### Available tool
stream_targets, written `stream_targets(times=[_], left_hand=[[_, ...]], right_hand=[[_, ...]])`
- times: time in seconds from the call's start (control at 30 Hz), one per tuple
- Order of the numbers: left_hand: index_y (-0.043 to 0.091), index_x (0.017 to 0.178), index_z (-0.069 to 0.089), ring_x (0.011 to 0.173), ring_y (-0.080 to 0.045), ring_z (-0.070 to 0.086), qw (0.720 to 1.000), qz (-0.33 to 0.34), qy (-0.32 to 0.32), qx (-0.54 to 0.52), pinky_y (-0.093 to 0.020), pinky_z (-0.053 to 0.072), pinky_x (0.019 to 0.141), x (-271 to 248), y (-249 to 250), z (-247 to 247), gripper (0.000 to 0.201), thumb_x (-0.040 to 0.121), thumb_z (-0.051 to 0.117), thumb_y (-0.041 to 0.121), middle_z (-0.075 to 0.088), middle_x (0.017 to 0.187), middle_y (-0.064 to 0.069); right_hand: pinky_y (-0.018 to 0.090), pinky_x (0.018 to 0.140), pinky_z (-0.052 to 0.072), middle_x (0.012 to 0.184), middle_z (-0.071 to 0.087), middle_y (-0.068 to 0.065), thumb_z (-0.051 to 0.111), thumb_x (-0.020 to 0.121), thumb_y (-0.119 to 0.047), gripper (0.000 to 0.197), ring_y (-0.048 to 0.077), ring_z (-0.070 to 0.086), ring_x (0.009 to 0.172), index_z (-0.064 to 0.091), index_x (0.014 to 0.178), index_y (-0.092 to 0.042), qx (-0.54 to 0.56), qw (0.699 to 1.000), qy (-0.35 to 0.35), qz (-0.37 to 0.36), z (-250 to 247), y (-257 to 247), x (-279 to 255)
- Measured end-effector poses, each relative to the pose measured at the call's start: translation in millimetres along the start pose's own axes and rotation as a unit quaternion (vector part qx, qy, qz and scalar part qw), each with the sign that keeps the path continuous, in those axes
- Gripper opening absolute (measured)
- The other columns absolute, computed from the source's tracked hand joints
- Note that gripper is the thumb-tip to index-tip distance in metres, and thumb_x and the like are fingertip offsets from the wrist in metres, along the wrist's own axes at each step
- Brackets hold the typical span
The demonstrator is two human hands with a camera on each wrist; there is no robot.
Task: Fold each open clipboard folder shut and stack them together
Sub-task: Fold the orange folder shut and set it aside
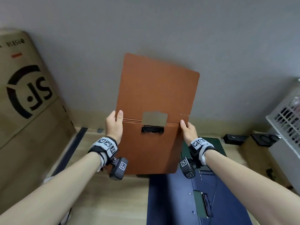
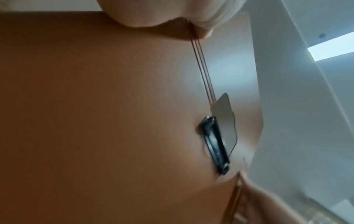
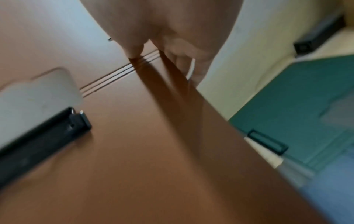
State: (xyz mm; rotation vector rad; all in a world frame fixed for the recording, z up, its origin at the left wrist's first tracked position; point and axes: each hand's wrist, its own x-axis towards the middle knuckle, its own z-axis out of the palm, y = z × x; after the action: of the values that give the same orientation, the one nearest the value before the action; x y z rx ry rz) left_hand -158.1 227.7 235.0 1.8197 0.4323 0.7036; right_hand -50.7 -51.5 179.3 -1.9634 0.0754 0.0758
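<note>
Holding brown folder [image 1: 155, 98] open, upright above surface [image 1: 103, 192] | left hand [image 1: 113, 125] and right hand [image 1: 189, 131] pinching its side edges at the fold | fingers behind hidden | blue folder [image 1: 170, 200], green folder [image 1: 215, 146] lying partly covered, wrist views blurring

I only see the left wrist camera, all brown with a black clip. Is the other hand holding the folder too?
Observer: Yes. The right hand grips the brown folder at its right edge, by the fold line; the left hand grips the opposite edge.
Operator: Is it folded yet?
Observer: No, it's open, held up off the table.
Operator: Are there more folders?
Observer: A dark blue folder lies open on the table, and a green folder lies behind it.
</note>
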Motion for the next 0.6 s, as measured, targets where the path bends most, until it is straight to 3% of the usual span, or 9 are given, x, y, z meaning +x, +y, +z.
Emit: stream_targets(times=[0.07,0.1,0.13,0.2,0.27,0.33,0.4,0.5,0.6], left_hand=[[-0.003,0.113,0.058,0.109,-0.03,0.058,0.999,-0.021,-0.024,0.039,-0.041,0.043,0.099,-5,-19,-1,0.04,0.102,0.043,0.032,0.064,0.113,-0.015],[-0.002,0.109,0.058,0.103,-0.03,0.059,0.996,-0.012,-0.045,0.071,-0.042,0.044,0.095,-7,-33,-3,0.041,0.102,0.042,0.035,0.065,0.106,-0.013],[0.003,0.09,0.055,0.082,-0.028,0.056,0.992,0.0,-0.072,0.104,-0.042,0.044,0.08,-10,-48,-5,0.039,0.102,0.041,0.038,0.06,0.083,-0.008],[0.011,0.069,0.038,0.061,-0.025,0.042,0.976,-0.01,-0.135,0.169,-0.038,0.038,0.063,-17,-76,-8,0.046,0.1,0.039,0.046,0.041,0.06,-0.004],[0.006,0.066,0.044,0.056,-0.028,0.056,0.956,-0.048,-0.206,0.203,-0.038,0.05,0.064,-23,-101,-10,0.058,0.097,0.034,0.053,0.056,0.054,-0.006],[0.011,0.067,0.061,0.056,-0.017,0.067,0.918,-0.077,-0.291,0.259,-0.036,0.055,0.074,-30,-113,-10,0.063,0.097,0.028,0.055,0.069,0.056,0.001],[0.018,0.065,0.069,0.06,-0.009,0.068,0.87,-0.077,-0.338,0.35,-0.032,0.053,0.079,-35,-116,-10,0.068,0.097,0.026,0.059,0.071,0.057,0.009],[0.017,0.056,0.072,0.058,-0.006,0.065,0.829,-0.059,-0.347,0.435,-0.028,0.051,0.076,-38,-119,-9,0.074,0.094,0.027,0.062,0.069,0.051,0.011],[0.014,0.045,0.067,0.053,-0.01,0.064,0.823,-0.075,-0.349,0.441,-0.031,0.053,0.077,-39,-132,-7,0.074,0.093,0.03,0.057,0.066,0.046,0.008]], right_hand=[[0.031,0.071,0.039,0.077,0.052,0.003,0.051,0.095,-0.038,0.039,0.013,0.046,0.073,0.051,0.077,-0.003,0.061,0.996,0.055,-0.046,0,0,3],[0.026,0.066,0.037,0.07,0.047,0.0,0.052,0.096,-0.029,0.035,0.006,0.042,0.064,0.048,0.071,-0.004,0.081,0.992,0.072,-0.063,-2,-2,3],[0.02,0.061,0.036,0.065,0.044,-0.003,0.052,0.096,-0.019,0.032,0.0,0.038,0.056,0.047,0.066,-0.01,0.09,0.989,0.081,-0.08,-5,-5,3],[0.014,0.053,0.032,0.061,0.041,-0.005,0.051,0.096,-0.01,0.033,-0.001,0.036,0.049,0.045,0.064,-0.016,0.076,0.987,0.083,-0.116,-12,-9,6],[0.02,0.054,0.033,0.061,0.043,-0.005,0.053,0.093,-0.012,0.025,0.0,0.034,0.051,0.049,0.068,-0.012,0.043,0.99,0.057,-0.124,-18,-8,16],[0.027,0.061,0.039,0.064,0.051,-0.007,0.054,0.089,-0.022,0.016,0.005,0.043,0.058,0.058,0.075,-0.016,0.002,0.993,0.026,-0.117,-23,-1,31],[0.033,0.067,0.041,0.065,0.051,-0.01,0.054,0.083,-0.038,0.023,0.012,0.046,0.064,0.055,0.075,-0.017,-0.077,0.99,0.001,-0.12,-27,7,44],[0.038,0.069,0.04,0.065,0.047,-0.006,0.051,0.077,-0.049,0.033,0.018,0.044,0.066,0.049,0.074,-0.017,-0.143,0.982,-0.044,-0.113,-30,17,56],[0.045,0.08,0.048,0.069,0.057,-0.011,0.052,0.077,-0.052,0.024,0.017,0.053,0.071,0.057,0.076,-0.028,-0.17,0.978,-0.073,-0.091,-28,32,63]])
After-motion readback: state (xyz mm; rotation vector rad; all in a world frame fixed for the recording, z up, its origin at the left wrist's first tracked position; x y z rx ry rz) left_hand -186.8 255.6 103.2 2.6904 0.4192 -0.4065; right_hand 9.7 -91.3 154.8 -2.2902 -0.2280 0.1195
